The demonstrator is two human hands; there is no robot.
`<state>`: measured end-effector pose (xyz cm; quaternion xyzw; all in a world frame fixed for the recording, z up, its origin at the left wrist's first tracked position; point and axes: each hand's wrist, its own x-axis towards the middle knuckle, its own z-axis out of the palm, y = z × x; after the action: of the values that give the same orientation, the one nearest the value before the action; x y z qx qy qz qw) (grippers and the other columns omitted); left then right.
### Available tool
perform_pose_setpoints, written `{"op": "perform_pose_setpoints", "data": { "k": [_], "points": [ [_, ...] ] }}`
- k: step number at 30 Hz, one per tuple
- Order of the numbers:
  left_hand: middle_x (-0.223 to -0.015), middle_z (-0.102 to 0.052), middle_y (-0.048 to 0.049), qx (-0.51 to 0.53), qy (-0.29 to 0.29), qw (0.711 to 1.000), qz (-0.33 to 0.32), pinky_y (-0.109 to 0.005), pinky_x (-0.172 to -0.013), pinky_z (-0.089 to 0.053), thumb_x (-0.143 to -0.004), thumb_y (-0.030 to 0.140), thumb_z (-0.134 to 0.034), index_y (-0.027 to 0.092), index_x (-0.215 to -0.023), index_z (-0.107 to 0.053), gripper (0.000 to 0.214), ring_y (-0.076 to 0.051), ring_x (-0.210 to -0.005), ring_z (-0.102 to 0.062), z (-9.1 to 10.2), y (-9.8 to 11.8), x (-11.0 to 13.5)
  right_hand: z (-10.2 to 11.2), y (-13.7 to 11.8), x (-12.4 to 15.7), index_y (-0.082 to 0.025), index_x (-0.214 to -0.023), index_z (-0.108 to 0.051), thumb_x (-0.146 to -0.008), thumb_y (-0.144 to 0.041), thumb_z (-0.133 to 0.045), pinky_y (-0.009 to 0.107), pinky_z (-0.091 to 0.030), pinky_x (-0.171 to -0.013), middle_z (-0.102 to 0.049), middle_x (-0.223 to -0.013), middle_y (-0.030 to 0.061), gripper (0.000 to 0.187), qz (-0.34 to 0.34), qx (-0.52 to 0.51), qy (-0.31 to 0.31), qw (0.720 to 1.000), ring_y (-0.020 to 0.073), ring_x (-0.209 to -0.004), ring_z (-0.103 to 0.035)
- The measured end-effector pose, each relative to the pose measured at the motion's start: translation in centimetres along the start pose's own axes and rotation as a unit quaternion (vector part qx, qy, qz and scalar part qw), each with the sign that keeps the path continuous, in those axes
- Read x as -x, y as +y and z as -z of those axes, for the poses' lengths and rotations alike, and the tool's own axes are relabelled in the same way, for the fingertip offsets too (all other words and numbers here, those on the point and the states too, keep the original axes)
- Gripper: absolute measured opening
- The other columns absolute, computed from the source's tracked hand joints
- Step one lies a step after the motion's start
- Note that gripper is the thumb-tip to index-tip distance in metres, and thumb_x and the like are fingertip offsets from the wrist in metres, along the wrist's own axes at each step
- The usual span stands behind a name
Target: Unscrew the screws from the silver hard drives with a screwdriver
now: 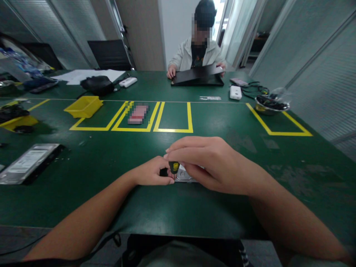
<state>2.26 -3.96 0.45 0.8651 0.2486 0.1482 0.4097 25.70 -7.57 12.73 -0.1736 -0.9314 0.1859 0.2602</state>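
On the green table in front of me lies a silver hard drive (183, 174), mostly covered by my hands. My right hand (214, 163) is closed on the black and yellow handle of a screwdriver (174, 167), which stands upright with its tip down at the drive's left side. My left hand (152, 171) curls around that left end of the drive, thumb at the near edge, close to the screwdriver's shaft. The fingertips of the left hand are partly hidden. Further left rests another hard drive (32, 161) with a white label.
Yellow tape outlines (172, 130) mark the table; a pink blurred item (138, 114) lies in one. A yellow bin (84, 106) stands left, a metal bowl of dark parts (272, 104) right. Opposite, a person (197, 52) holds a black panel (197, 76).
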Motion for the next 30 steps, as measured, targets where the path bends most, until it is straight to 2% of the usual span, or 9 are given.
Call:
{"op": "perform_pose_setpoints", "data": {
  "k": [5, 11, 19, 23, 30],
  "points": [
    [-0.087, -0.072, -0.0041, -0.018, 0.003, 1.0, -0.009, -0.028, -0.074, -0.051, -0.085, 0.031, -0.066, 0.013, -0.091, -0.069, 0.019, -0.017, -0.08, -0.065, -0.1, -0.3, 0.1, 0.0, 0.0, 0.0, -0.012, -0.117, -0.061, -0.097, -0.013, -0.04, 0.03, -0.046, -0.089, -0.064, -0.108, 0.0102, 0.028, -0.017, 0.007, -0.005, 1.0, 0.0163, -0.099, -0.057],
    [-0.093, -0.071, -0.0047, -0.04, 0.015, 0.999, 0.001, -0.027, -0.075, -0.051, -0.084, 0.029, -0.066, 0.014, -0.094, -0.067, 0.018, -0.018, -0.084, -0.065, -0.3, -0.2, 0.2, 0.0, 0.0, -0.1, -0.013, -0.111, -0.061, -0.098, -0.019, -0.044, 0.029, -0.045, -0.082, -0.06, -0.102, 0.0085, 0.023, -0.044, 0.035, -0.006, 0.998, 0.0162, -0.091, -0.054],
    [-0.083, -0.073, -0.0031, -0.014, 0.014, 1.0, 0.002, -0.027, -0.072, -0.051, -0.082, 0.032, -0.068, 0.015, -0.079, -0.067, 0.017, -0.018, -0.077, -0.067, 0.1, 0.6, -0.1, 0.1, -0.1, 0.0, -0.013, -0.106, -0.065, -0.091, -0.006, -0.043, 0.029, -0.046, -0.094, -0.065, -0.113, 0.0089, 0.028, -0.009, -0.009, -0.007, 1.0, 0.0157, -0.104, -0.058],
    [-0.08, -0.071, -0.0027, 0.009, 0.009, 1.0, -0.009, -0.026, -0.068, -0.052, -0.082, 0.032, -0.068, 0.015, -0.085, -0.068, 0.017, -0.017, -0.072, -0.065, 0.3, 0.7, -0.3, 0.1, -0.1, 0.1, -0.014, -0.105, -0.066, -0.088, -0.003, -0.045, 0.028, -0.046, -0.097, -0.063, -0.122, 0.009, 0.029, -0.004, -0.017, -0.007, 1.0, 0.0153, -0.109, -0.059],
    [-0.078, -0.07, -0.0028, 0.011, 0.011, 0.999, -0.037, -0.025, -0.067, -0.051, -0.081, 0.031, -0.068, 0.014, -0.081, -0.068, 0.017, -0.016, -0.071, -0.064, 0.2, 0.3, -0.4, 0.2, -0.3, 0.0, -0.009, -0.104, -0.066, -0.09, -0.005, -0.046, 0.026, -0.046, -0.095, -0.063, -0.116, 0.01, 0.025, -0.004, -0.021, -0.005, 1.0, 0.0155, -0.108, -0.058]
  ]
}}
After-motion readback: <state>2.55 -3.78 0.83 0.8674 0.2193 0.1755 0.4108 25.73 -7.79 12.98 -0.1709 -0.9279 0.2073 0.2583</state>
